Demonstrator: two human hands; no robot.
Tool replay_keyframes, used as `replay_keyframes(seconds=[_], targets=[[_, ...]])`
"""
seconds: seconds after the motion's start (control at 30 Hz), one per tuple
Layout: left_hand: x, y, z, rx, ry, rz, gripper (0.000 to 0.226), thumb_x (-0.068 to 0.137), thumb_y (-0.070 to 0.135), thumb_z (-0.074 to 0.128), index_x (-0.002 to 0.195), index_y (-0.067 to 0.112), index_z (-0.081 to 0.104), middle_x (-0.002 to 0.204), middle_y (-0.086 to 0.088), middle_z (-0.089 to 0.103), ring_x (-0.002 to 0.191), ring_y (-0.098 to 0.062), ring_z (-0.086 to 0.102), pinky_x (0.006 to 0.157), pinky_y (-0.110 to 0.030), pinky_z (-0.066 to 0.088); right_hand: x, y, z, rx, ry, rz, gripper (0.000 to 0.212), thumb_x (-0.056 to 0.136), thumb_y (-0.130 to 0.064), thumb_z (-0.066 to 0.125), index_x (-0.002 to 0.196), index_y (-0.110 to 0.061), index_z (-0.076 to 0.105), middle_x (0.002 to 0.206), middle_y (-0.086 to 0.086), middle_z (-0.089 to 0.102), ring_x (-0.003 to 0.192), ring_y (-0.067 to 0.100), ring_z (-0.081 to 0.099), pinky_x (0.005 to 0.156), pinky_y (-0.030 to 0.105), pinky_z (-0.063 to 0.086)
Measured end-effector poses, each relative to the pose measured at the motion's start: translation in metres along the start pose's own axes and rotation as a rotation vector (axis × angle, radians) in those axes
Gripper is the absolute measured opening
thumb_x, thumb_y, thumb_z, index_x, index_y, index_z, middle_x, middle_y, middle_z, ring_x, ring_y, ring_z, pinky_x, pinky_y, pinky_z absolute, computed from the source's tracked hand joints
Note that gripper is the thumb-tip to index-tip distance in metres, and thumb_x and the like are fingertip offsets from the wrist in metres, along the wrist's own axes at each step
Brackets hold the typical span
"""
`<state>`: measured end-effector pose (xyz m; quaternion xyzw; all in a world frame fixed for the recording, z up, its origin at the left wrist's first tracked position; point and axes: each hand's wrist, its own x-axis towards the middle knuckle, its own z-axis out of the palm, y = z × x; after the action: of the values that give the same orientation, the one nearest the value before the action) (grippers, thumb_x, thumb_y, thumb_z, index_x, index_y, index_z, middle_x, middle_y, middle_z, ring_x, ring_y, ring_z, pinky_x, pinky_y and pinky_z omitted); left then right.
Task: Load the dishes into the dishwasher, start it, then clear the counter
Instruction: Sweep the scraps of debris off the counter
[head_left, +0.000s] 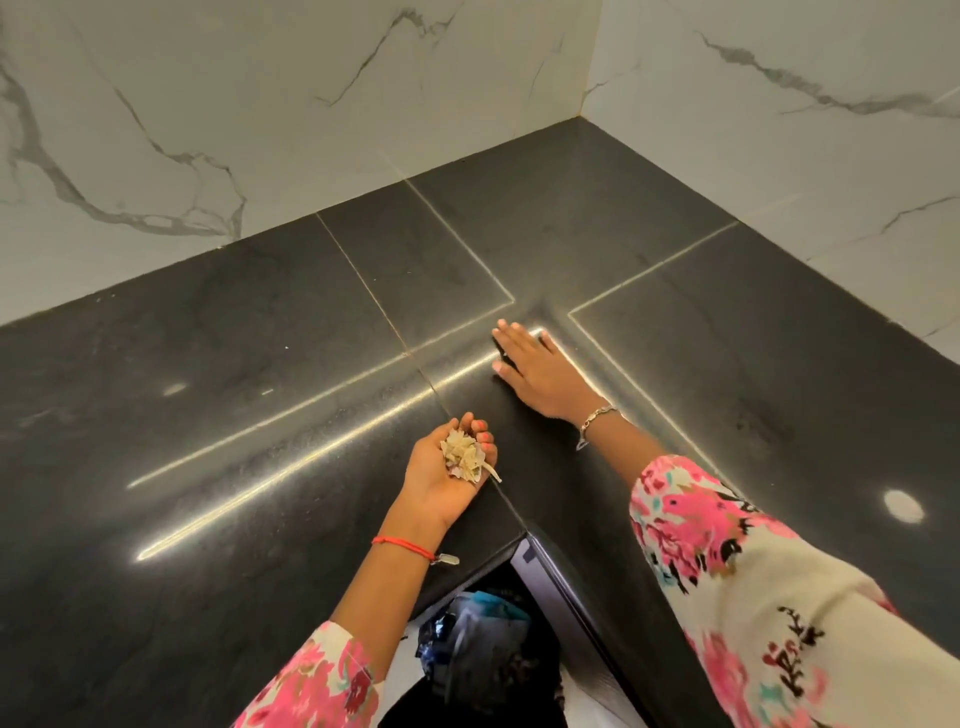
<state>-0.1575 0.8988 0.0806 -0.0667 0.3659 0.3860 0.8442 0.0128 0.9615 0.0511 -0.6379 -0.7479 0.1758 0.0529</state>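
Evidently a late stage: pale food scraps (464, 456) lie heaped in the cupped left hand (449, 475), which rests palm-up at the desk's (208, 415) near edge, just beside the inner corner where its two runs meet. The left grip is a loose, half-closed cup holding the scraps, fingertips curled up around them. The right hand (540, 371) lies flat, palm down, fingers together and extended toward the seam lines farther in; its grip is wide and holds nothing, a posture suited to sweeping crumbs toward the other palm.

The dark stone desk shows no dishes, only reflected light streaks and a few faint specks toward the left back edge. Marble walls (260, 104) close its two far edges. Below the inner corner, a bag of dark, crumpled waste (478, 649) sits open on the floor, near the left forearm.

Judged from this, the clearing step is in hand and nearly finished: the surface is almost bare. Left to do, probably, is one last sweep, then tipping the scraps into the waste. No dishwasher is in view, so whether loading and starting were done cannot be told.
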Motion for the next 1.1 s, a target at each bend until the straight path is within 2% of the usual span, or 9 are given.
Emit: replay_keyframes(seconds=[0.13, 0.33, 0.5, 0.6, 0.73, 0.83, 0.93, 1.0, 1.1], targets=[[-0.016, -0.012, -0.012, 0.022, -0.017, 0.011, 0.031, 0.099, 0.016, 0.032, 0.077, 0.009, 0.053, 0.066, -0.005, 0.051, 0.054, -0.013, 0.048, 0.046, -0.018, 0.046, -0.031, -0.007, 0.017, -0.068, 0.015, -0.191, 0.051, 0.103, -0.033, 0.023, 0.15, -0.018, 0.01, 0.158, -0.004, 0.007, 0.146, 0.008, 0.003, 0.118, 0.029, -0.002], [-0.056, -0.045, -0.05, 0.108, -0.03, -0.073, 0.028, 0.093, 0.015, 0.038, 0.073, 0.007, 0.055, 0.064, -0.006, 0.053, 0.049, -0.014, 0.051, 0.046, -0.02, 0.048, -0.094, -0.012, 0.03, -0.042, 0.011, -0.266, 0.051, 0.103, -0.033, 0.021, 0.15, -0.018, 0.009, 0.158, -0.006, 0.005, 0.144, 0.003, -0.001, 0.116, 0.021, -0.007], [-0.063, -0.092, -0.097, 0.149, 0.107, -0.256, 0.038, 0.096, 0.011, 0.034, 0.068, 0.0, 0.057, 0.061, -0.011, 0.056, 0.044, -0.019, 0.055, 0.043, -0.021, 0.049, -0.145, -0.028, 0.044, 0.056, 0.02, -0.275, 0.049, 0.103, -0.031, 0.024, 0.149, -0.015, 0.017, 0.157, -0.004, 0.012, 0.143, 0.001, 0.001, 0.115, 0.015, -0.007], [-0.043, -0.103, -0.106, 0.185, 0.253, -0.167, 0.04, 0.099, 0.007, 0.027, 0.074, -0.001, 0.058, 0.059, -0.013, 0.063, 0.047, -0.021, 0.063, 0.046, -0.023, 0.053, -0.171, -0.045, 0.052, 0.108, -0.004, -0.294, 0.048, 0.103, -0.029, 0.025, 0.148, -0.016, 0.019, 0.157, -0.005, 0.014, 0.14, -0.003, 0.0, 0.115, 0.014, -0.007], [-0.026, -0.105, -0.102, 0.136, 0.315, -0.097, 0.03, 0.096, 0.004, 0.041, 0.074, 0.023, 0.049, 0.073, 0.006, 0.056, 0.06, -0.007, 0.055, 0.055, -0.01, 0.047, -0.204, -0.067, 0.065, 0.317, -0.096, -0.316, 0.045, 0.102, -0.021, 0.032, 0.146, -0.017, 0.029, 0.155, -0.006, 0.022, 0.142, 0.0, 0.012, 0.117, 0.016, 0.005], [-0.03, -0.111, -0.096, 0.336, 0.25, -0.038, 0.036, 0.1, 0.02, 0.032, 0.069, 0.011, 0.049, 0.067, -0.005, 0.052, 0.062, -0.015, 0.053, 0.062, -0.021, 0.044, -0.217, -0.078, 0.073, 0.539, -0.092, -0.209, 0.042, 0.098, -0.009, 0.04, 0.139, -0.015, 0.045, 0.145, -0.001, 0.043, 0.135, 0.013, 0.039, 0.112, 0.027, 0.032], [-0.034, -0.114, -0.102, 0.321, 0.11, -0.104, 0.053, 0.094, 0.012, 0.033, 0.049, 0.006, 0.061, 0.049, -0.007, 0.059, 0.045, -0.016, 0.061, 0.046, -0.019, 0.05, -0.23, -0.085, 0.08, 0.741, 0.178, -0.011, 0.039, 0.092, 0.006, 0.043, 0.127, -0.003, 0.056, 0.131, 0.012, 0.057, 0.12, 0.015, 0.054, 0.102, 0.014, 0.039], [-0.036, -0.115, -0.111, 0.359, 0.096, -0.139, 0.054, 0.096, 0.007, 0.029, 0.054, 0.004, 0.062, 0.053, -0.009, 0.06, 0.051, -0.018, 0.061, 0.051, -0.022, 0.052, -0.243, -0.089, 0.09, 0.817, 0.311, 0.123, 0.037, 0.089, 0.011, 0.044, 0.121, 0.001, 0.06, 0.12, 0.014, 0.063, 0.107, 0.011, 0.059, 0.095, 0.006, 0.04], [-0.038, -0.117, -0.132, 0.41, 0.131, -0.191, 0.04, 0.099, 0.009, 0.024, 0.067, 0.006, 0.048, 0.049, -0.006, 0.055, 0.043, -0.014, 0.054, 0.044, -0.019, 0.047, -0.264, -0.092, 0.121, 0.944, 0.344, 0.337, 0.031, 0.089, 0.01, 0.049, 0.115, 0.002, 0.064, 0.109, 0.012, 0.068, 0.096, 0.007, 0.063, 0.092, 0.015, 0.049]])
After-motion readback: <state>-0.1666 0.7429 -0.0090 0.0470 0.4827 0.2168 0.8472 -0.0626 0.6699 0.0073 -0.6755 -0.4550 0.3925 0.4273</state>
